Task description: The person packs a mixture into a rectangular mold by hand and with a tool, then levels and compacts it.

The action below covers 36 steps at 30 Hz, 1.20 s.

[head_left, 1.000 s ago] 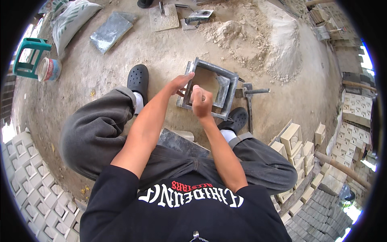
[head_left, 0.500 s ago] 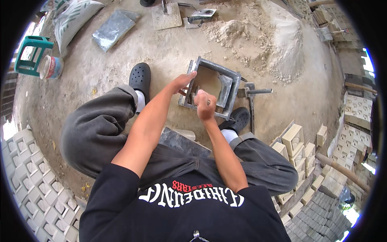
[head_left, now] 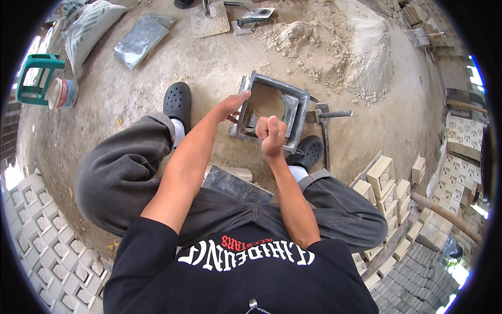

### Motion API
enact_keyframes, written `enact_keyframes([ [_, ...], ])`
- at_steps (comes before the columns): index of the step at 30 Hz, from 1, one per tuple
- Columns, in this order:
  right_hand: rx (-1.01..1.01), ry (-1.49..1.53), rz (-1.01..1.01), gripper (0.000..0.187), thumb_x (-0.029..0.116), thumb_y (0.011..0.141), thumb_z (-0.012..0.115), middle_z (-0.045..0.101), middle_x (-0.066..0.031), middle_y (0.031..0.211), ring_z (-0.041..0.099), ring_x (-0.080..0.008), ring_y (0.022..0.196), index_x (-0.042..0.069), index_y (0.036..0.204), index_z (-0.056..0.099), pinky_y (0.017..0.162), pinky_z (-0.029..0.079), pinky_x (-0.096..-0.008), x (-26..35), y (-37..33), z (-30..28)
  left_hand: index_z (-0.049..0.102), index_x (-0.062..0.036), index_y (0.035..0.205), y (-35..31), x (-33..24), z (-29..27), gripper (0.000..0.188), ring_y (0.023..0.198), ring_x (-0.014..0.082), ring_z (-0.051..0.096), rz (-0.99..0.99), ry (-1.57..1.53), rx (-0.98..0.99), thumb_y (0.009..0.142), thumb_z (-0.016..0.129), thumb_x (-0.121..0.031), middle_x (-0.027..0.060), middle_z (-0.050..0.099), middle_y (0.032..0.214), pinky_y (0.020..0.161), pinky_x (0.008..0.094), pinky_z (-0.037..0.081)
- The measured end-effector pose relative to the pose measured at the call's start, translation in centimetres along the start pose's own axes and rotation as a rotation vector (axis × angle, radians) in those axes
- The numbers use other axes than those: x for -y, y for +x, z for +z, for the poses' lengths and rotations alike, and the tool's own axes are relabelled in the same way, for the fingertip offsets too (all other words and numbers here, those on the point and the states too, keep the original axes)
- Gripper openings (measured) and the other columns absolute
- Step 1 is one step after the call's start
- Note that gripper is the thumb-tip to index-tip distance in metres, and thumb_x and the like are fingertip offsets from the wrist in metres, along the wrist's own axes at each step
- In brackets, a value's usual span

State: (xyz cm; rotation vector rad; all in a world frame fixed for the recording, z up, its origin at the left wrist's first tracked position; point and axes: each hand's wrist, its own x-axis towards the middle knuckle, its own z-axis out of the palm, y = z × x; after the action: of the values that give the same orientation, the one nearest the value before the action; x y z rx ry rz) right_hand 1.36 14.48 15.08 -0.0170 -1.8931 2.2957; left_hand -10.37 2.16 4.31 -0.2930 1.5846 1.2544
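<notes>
A square grey metal mould frame (head_left: 277,82) stands on the ground between my feet, with a curved grey insert (head_left: 289,109) at its right inner side. My left hand (head_left: 234,105) is closed over the frame's left wall, thumb on top of the rim. Above the near part of the frame, my right hand (head_left: 271,135) is closed in a fist. Something small and greyish shows just left of this fist, inside the frame; what the fingers hold is too hidden to name. A hammer-like metal tool (head_left: 334,114) lies right of the frame.
A pale powder heap (head_left: 371,57) lies beyond the frame. Far off are flat metal plates (head_left: 141,42), a trowel (head_left: 256,21), a sack (head_left: 91,29), a green stool (head_left: 39,63) and a bucket (head_left: 63,93). Cast blocks (head_left: 380,172) stand at the right; a dark plate (head_left: 235,184) lies nearer me.
My right fist has turned and shifted slightly right and nearer to me over the frame. My left hand keeps its place on the left wall. The whole view has shifted slightly.
</notes>
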Motion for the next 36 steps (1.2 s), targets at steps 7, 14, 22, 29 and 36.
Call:
enact_keyframes([
  [7, -0.018, -0.293, -0.180, 0.047, 0.022, 0.093, 0.034, 0.034, -0.0034, 0.045, 0.032, -0.0132, 0.042, 0.007, 0.049, 0.027, 0.043, 0.022, -0.0298, -3.7, -0.9, 0.4, 0.039, -0.0124, 0.139, -0.1, -0.3, 0.4, 0.075, 0.109, 0.0344, 0.050, 0.010, -0.017, 0.060, 0.088, 0.039, -0.067, 0.0117, 0.039, 0.139, 0.083, 0.0525, 0.050],
  [14, -0.060, -0.081, 0.017, 0.043, 0.021, 0.092, 0.034, 0.031, -0.0054, 0.046, 0.031, -0.0156, 0.042, 0.003, 0.053, 0.029, 0.044, 0.024, -0.0334, -2.0, -1.5, 1.0, 0.034, -0.0112, 0.143, -0.3, 0.1, 0.0, 0.082, 0.123, 0.0391, 0.041, 0.020, -0.004, 0.012, 0.085, 0.041, -0.070, 0.0143, 0.031, 0.147, 0.086, 0.0532, 0.048],
  [22, -0.030, -0.134, -0.019, 0.042, 0.020, 0.091, 0.033, 0.030, -0.0057, 0.046, 0.029, -0.0164, 0.041, 0.002, 0.053, 0.029, 0.043, 0.023, -0.0337, -2.3, -1.5, 1.7, 0.044, -0.0127, 0.135, -0.4, 0.2, 0.3, 0.075, 0.116, 0.0352, 0.048, 0.054, 0.016, -0.058, 0.087, 0.037, -0.070, 0.0132, 0.046, 0.133, 0.084, 0.0527, 0.049],
  [29, -0.013, -0.043, 0.049, 0.043, 0.019, 0.091, 0.033, 0.029, -0.0023, 0.047, 0.027, -0.0137, 0.043, 0.004, 0.052, 0.026, 0.044, 0.021, -0.0323, -1.0, -1.3, 1.5, 0.039, -0.0107, 0.139, -1.3, 0.5, 0.6, 0.079, 0.112, 0.0372, 0.052, 0.083, 0.044, -0.020, 0.087, 0.037, -0.070, 0.0147, 0.048, 0.131, 0.081, 0.0543, 0.051],
  [36, -0.035, -0.082, 0.078, 0.046, 0.023, 0.091, 0.034, 0.027, -0.0019, 0.046, 0.025, -0.0134, 0.042, 0.005, 0.050, 0.025, 0.044, 0.019, -0.0316, -2.3, -0.9, 1.3, 0.040, -0.0126, 0.139, -1.0, -0.1, 0.2, 0.077, 0.115, 0.0362, 0.051, 0.090, 0.052, 0.011, 0.088, 0.034, -0.070, 0.0138, 0.048, 0.131, 0.082, 0.0512, 0.050],
])
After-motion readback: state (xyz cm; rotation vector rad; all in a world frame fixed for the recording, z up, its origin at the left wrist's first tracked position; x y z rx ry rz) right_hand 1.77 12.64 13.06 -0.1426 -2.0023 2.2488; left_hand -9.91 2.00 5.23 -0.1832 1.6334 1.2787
